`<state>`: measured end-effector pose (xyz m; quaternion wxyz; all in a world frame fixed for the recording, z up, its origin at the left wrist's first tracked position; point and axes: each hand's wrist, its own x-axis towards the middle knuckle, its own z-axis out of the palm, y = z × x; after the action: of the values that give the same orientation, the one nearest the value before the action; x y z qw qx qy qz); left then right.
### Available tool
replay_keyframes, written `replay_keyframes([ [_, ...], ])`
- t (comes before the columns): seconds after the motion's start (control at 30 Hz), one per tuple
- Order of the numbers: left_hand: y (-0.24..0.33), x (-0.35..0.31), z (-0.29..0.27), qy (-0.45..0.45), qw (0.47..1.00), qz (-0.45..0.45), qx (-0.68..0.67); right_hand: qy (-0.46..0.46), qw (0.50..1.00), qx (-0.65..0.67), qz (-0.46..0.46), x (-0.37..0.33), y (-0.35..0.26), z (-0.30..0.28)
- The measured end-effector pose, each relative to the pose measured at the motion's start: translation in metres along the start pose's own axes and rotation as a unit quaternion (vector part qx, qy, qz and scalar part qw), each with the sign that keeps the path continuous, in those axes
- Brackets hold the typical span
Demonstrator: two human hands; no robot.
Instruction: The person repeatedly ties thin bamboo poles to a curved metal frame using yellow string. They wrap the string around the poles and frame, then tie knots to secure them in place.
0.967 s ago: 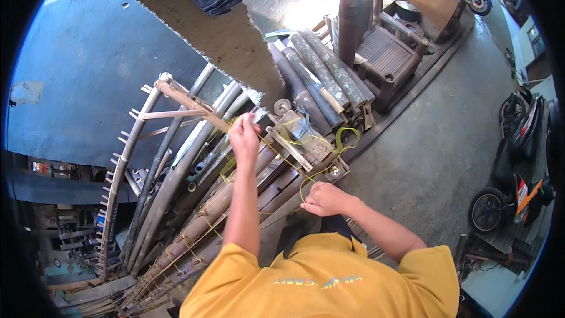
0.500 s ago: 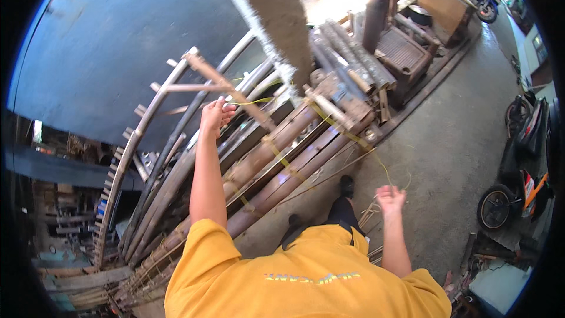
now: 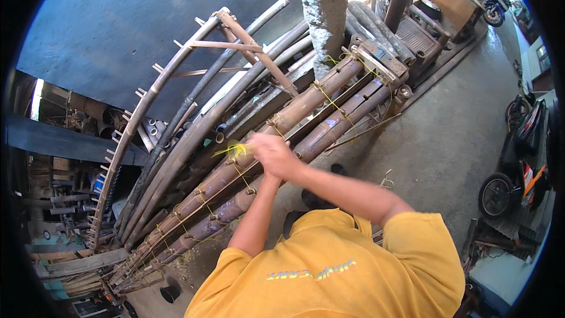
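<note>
My two hands meet over the lashed bamboo poles [image 3: 291, 115]. My right hand [image 3: 276, 152] crosses from the right and lies over my left hand [image 3: 269, 176], blurred by motion and closed. Most of the left hand is hidden beneath it, its fingers covered. A bunched yellow string [image 3: 236, 151] sticks out at the left side of the hands. More yellow string is tied at intervals around the two thick poles, which run from lower left to upper right with a narrow gap between them.
A curved bamboo ladder-like frame [image 3: 141, 112] with short pegs leans against the blue wall [image 3: 147, 35]. A rough concrete post [image 3: 321, 17] stands behind the poles. On the right are a parked motorbike [image 3: 512, 194] and grey floor [image 3: 435, 141]. A black bucket [image 3: 170, 293] sits at lower left.
My hands were wide apart with yellow string at each; now they are together over the poles. The right hand swung left, and the left came down and nearer. The view has shifted.
</note>
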<state>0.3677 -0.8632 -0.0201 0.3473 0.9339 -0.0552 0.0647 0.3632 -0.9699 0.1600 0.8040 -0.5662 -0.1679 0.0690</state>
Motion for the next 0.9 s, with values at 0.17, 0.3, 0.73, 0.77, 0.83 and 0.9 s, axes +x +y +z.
replay_keyframes([
  [0.17, 0.078, 0.023, -0.04, -0.065, 0.995, -0.066, -0.025, -0.103, 0.682, -0.72, 0.071, 0.104, 0.031, -0.084],
  [0.3, 0.07, 0.019, -0.038, -0.043, 0.995, -0.086, -0.037, -0.201, 0.948, -0.17, 0.181, 0.094, 0.013, -0.096],
  [0.73, 0.068, 0.158, -0.062, 0.096, 0.976, -0.082, -0.179, -0.252, 0.727, -0.637, -0.046, -0.134, 0.088, -0.103],
  [0.77, 0.026, 0.149, -0.04, 0.099, 0.991, -0.061, -0.071, -0.306, 0.7, -0.64, 0.077, -0.133, 0.073, -0.091],
  [0.83, -0.006, 0.145, -0.03, 0.056, 0.997, -0.032, 0.04, -0.258, 0.711, -0.653, 0.047, -0.14, 0.064, -0.062],
  [0.9, -0.01, 0.148, -0.043, -0.028, 0.998, -0.03, 0.047, -0.332, 0.734, -0.591, 0.049, -0.135, 0.047, -0.033],
])
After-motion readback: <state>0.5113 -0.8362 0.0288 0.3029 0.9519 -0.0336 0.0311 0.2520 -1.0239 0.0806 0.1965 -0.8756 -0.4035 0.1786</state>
